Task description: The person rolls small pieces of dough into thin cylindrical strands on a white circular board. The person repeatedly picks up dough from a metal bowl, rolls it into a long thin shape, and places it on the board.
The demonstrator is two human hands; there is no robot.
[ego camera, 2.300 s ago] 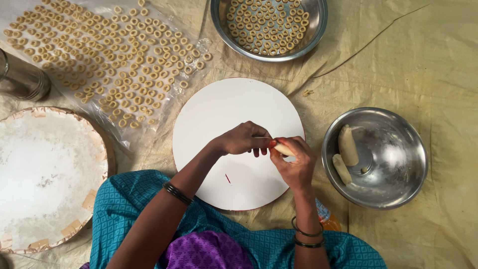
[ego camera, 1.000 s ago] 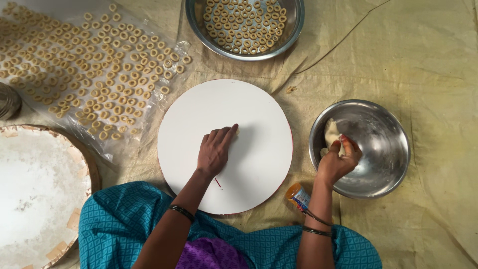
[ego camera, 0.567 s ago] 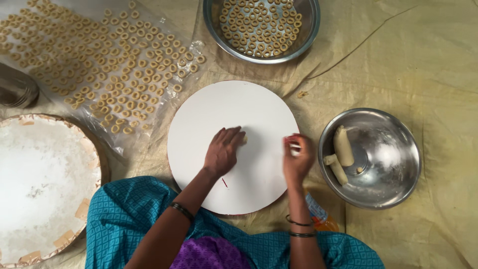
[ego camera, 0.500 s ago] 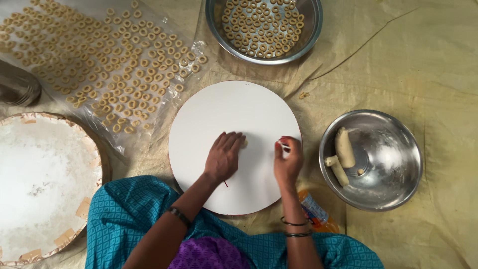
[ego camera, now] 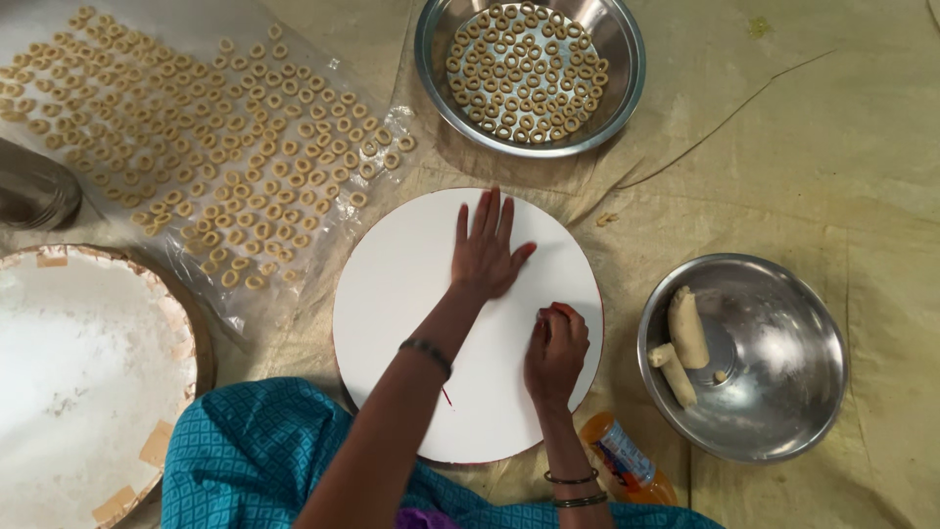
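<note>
White round board under left hand, right hand

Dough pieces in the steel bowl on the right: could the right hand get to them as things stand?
Probably yes. The right hand rests on the white round board, beside the steel bowl; the dough pieces lie uncovered, with nothing in between.

Two hands are seen, the left hand and the right hand, on one round white board. Two steel bowls are counted, with two dough rolls at lower right. Dough rings are too many to count.
</note>
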